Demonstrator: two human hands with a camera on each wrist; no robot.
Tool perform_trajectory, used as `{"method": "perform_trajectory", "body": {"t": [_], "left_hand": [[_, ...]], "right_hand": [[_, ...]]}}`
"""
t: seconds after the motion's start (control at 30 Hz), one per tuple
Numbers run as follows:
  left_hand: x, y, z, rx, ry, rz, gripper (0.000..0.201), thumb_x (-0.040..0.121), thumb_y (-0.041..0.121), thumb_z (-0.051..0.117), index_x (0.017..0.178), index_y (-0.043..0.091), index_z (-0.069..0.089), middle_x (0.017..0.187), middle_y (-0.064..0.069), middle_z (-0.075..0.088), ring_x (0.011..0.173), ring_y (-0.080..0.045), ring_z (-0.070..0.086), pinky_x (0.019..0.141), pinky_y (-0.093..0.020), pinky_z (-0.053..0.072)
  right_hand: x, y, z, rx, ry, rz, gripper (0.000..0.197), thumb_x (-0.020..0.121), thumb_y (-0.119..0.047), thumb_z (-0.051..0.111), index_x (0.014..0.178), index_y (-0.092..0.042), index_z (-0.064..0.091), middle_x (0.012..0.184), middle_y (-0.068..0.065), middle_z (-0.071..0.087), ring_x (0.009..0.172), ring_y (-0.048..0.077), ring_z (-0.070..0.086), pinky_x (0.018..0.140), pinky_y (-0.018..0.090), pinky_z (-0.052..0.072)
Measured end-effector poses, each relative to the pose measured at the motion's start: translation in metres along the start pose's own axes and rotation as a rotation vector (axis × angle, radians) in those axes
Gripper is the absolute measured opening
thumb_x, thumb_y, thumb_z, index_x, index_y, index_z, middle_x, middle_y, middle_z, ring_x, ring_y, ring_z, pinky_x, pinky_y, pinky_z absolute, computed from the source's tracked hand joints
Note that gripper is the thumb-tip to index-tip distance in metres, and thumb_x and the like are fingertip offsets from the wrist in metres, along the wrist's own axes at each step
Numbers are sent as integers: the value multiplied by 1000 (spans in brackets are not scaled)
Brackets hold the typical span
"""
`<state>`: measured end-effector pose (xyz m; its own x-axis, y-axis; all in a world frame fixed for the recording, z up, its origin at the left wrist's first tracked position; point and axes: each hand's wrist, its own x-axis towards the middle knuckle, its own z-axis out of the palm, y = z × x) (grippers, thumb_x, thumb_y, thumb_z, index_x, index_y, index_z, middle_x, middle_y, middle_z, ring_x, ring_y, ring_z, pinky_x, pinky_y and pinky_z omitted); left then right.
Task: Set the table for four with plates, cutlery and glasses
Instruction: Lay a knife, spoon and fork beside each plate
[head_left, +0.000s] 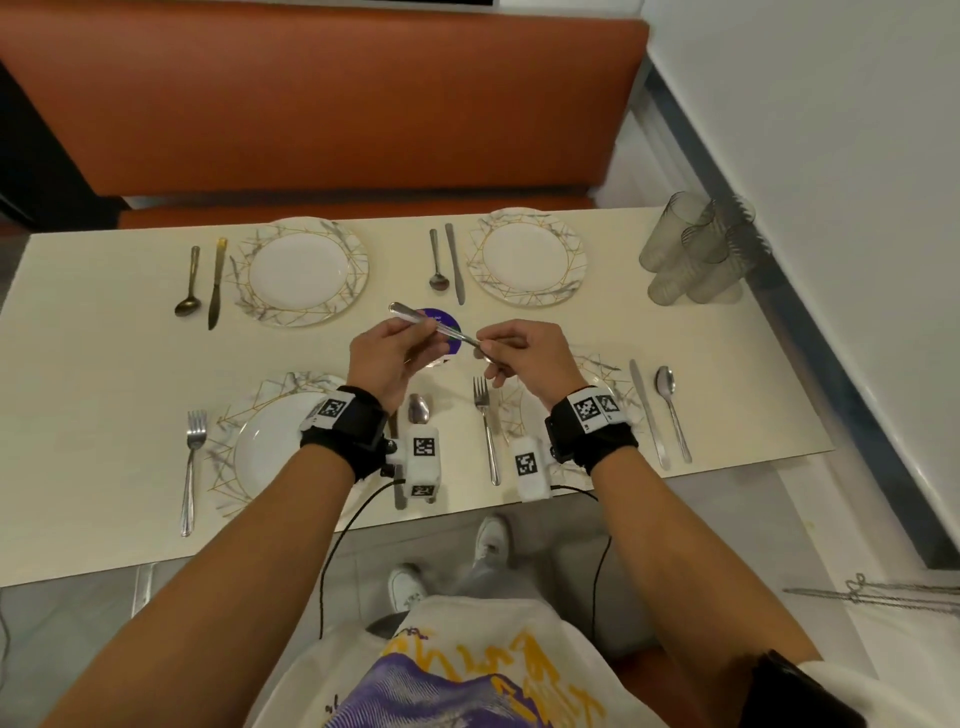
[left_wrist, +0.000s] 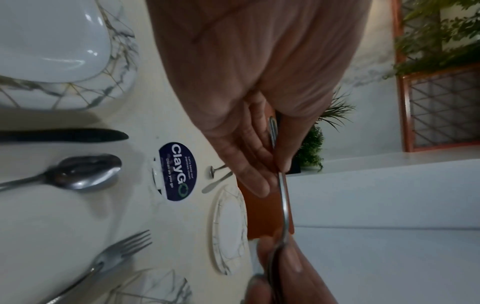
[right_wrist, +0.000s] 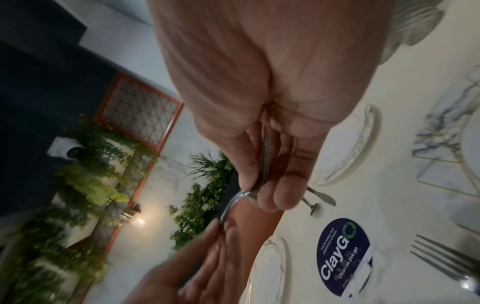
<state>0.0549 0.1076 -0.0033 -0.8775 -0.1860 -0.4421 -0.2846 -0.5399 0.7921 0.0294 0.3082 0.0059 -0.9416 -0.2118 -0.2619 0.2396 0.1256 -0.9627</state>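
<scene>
Both hands hold one metal piece of cutlery (head_left: 441, 328) above the table's middle. My left hand (head_left: 402, 345) pinches its handle, whose rounded end sticks out to the far left. My right hand (head_left: 511, 351) pinches the other end, and its fingers hide the head. The shaft (left_wrist: 284, 195) runs between the two hands, and its curved neck (right_wrist: 235, 202) shows by my right fingers. Four marbled plates lie on the table: far left (head_left: 244, 291), far right (head_left: 571, 280), near left (head_left: 228, 426) and near right (head_left: 613, 374). Clear glasses (head_left: 696, 254) lie stacked at the far right corner.
Spoons and knives lie left of each far plate (head_left: 217, 280) (head_left: 455, 265). On the near side are a fork (head_left: 192, 457), a spoon (head_left: 418, 408), a second fork (head_left: 485, 426), then a knife (head_left: 647, 410) and spoon (head_left: 672, 410). A blue sticker (left_wrist: 179, 172) marks the centre. An orange bench (head_left: 311, 104) stands behind.
</scene>
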Motion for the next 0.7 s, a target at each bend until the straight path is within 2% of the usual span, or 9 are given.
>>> {"method": "perform_trajectory", "body": {"t": [0.13, 0.2, 0.27, 0.33, 0.43, 0.5, 0.6, 0.7], "left_hand": [[-1, 1, 11, 15, 31, 56, 15, 96, 2, 69, 102, -11, 69, 84, -19, 68, 75, -25, 69, 80, -34, 63], [-2, -2, 15, 55, 13, 69, 19, 97, 3, 67, 108, -12, 69, 86, -18, 70, 76, -25, 69, 81, -35, 63], [-2, -7, 18, 124, -24, 85, 19, 96, 1, 66, 113, -7, 71, 95, -20, 73, 83, -26, 70, 83, -35, 62], [-1, -12, 20, 194, -40, 90, 21, 93, 2, 68, 113, 0, 74, 105, -22, 76, 89, -25, 72, 85, -36, 61], [3, -12, 27, 220, -39, 71, 17, 90, 2, 71, 107, 4, 75, 100, -20, 77, 85, -24, 73, 84, -36, 60], [8, -10, 33, 219, -45, 65, 13, 90, 0, 71, 102, 2, 76, 92, -19, 76, 82, -25, 72, 80, -34, 60], [18, -10, 46, 245, -27, 55, 16, 90, -2, 70, 105, -5, 74, 87, -18, 75, 78, -24, 74, 75, -30, 61], [32, -11, 66, 308, -30, 45, 15, 91, -3, 69, 106, -4, 73, 83, -11, 75, 70, -16, 74, 64, -21, 58]], "right_hand": [[-6, -2, 20, -74, 0, -31, 15, 93, 4, 63, 104, 1, 72, 84, 21, 74, 62, 33, 67, 65, 46, 60], [-8, -4, 25, -74, 24, -23, 15, 94, 5, 61, 105, 3, 70, 85, 22, 74, 62, 36, 68, 63, 44, 60], [-8, -4, 27, -68, 50, -26, 15, 94, 5, 59, 104, 4, 69, 86, 23, 73, 63, 38, 70, 61, 44, 61], [-9, -3, 25, -71, 62, -24, 13, 93, 5, 60, 102, 3, 69, 85, 22, 74, 65, 39, 72, 63, 48, 62], [-6, -3, 18, -109, 58, 3, 11, 94, 0, 62, 100, -2, 70, 86, 18, 76, 69, 37, 75, 66, 50, 63], [4, -2, 10, -172, 59, 9, 9, 93, -5, 65, 99, -7, 71, 85, 12, 77, 73, 30, 76, 69, 46, 63], [21, -1, -2, -336, 108, -31, 11, 89, -20, 73, 100, -16, 75, 87, -2, 77, 80, 12, 75, 79, 34, 62], [36, -4, -15, -375, 140, -63, 23, 85, -25, 78, 105, -18, 71, 90, -5, 75, 74, 6, 72, 72, 18, 58]]}}
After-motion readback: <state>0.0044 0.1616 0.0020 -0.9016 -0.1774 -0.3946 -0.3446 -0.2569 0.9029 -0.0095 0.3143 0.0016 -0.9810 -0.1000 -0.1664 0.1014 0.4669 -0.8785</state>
